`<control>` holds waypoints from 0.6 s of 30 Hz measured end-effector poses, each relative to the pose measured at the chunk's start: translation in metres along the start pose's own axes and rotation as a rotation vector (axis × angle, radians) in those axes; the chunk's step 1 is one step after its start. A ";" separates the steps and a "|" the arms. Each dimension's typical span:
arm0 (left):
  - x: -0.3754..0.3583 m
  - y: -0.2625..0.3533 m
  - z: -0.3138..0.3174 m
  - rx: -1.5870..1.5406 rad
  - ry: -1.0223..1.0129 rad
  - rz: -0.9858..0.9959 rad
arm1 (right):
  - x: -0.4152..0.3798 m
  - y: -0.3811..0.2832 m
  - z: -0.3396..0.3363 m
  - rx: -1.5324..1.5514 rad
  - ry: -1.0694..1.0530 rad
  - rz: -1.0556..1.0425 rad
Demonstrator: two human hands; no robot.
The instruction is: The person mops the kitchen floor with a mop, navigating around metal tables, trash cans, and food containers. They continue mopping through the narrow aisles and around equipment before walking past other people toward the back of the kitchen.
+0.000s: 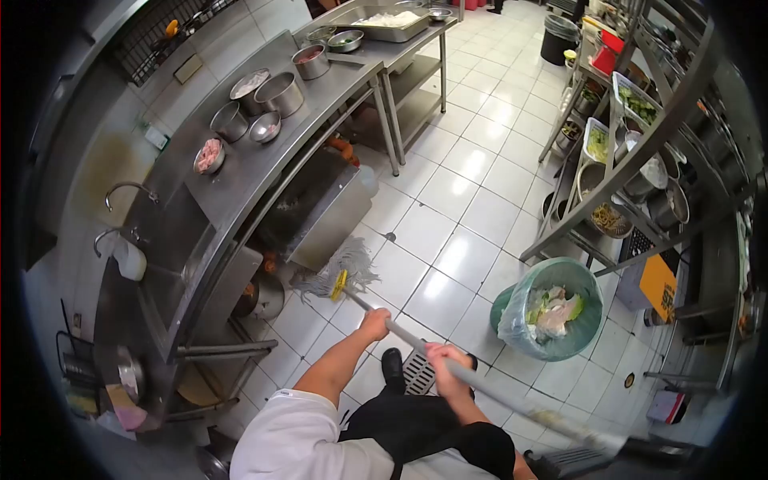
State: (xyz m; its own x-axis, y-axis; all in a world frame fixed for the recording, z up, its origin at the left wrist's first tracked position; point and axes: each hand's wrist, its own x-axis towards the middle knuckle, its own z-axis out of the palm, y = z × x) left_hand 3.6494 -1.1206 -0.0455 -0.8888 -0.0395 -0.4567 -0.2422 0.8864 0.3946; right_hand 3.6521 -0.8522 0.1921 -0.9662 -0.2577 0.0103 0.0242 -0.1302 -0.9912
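Note:
A long grey mop handle [512, 400] runs from the lower right towards the centre left. My left hand [374, 324] is wrapped round it near the mop's yellow clamp [340, 285]. Further up the handle, my right hand [450, 364] also grips it, fingers closed. The grey mop strands [352, 262] spread on the white tiles, against the foot of a steel box [332, 220] under the counter. A black shoe [393, 370] stands beside a floor drain grate [419, 373], just below my hands.
A green bin [588, 336] lined with plastic holds food scraps at the right. Beyond it stands a metal rack [552, 236] with trays and bowls. The steel counter [188, 172] on the left bears several metal pots. A black bin [558, 46] stands farther back.

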 end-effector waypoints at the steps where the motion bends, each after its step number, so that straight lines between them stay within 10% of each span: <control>1: 0.005 0.022 0.005 -0.064 0.072 -0.004 | 0.011 -0.010 -0.016 0.025 0.036 0.031; 9: 0.063 0.188 0.039 -0.294 0.621 0.255 | 0.101 -0.093 -0.121 0.133 0.137 -0.167; 12: 0.048 0.234 -0.023 -0.524 0.109 0.145 | 0.118 -0.107 -0.123 0.185 0.157 -0.260; 18: 0.043 0.222 -0.012 -0.581 0.331 0.187 | 0.133 -0.096 -0.116 0.271 -0.063 -0.292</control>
State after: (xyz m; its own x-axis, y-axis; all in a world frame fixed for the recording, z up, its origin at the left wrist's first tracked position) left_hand 3.5526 -0.9315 0.0321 -0.9854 -0.1307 -0.1087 -0.1605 0.5046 0.8483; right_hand 3.4912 -0.7625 0.2735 -0.9248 -0.2298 0.3031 -0.1742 -0.4523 -0.8747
